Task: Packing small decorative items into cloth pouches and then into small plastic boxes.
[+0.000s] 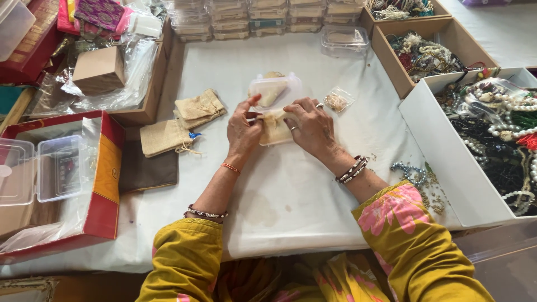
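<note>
Two hands on one small cream drawstring pouch [276, 127] mid-table in our head view: left hand [243, 130] pinches its left edge, right hand [310, 126] curls fingers over its right side. Clear plastic box [274, 89] sits just behind; more burlap pouches [182, 120] lie left.

On the middle of the table [313, 184] lies a small pouch [275, 127] between the left hand [243, 130] and the right hand [311, 126]. Behind it lies a plastic box [274, 89]. More pouches [179, 126] lie to the left. Trays of beads [492, 128] stand along the right edge, stacked boxes [263, 17] at the far edge.
</note>
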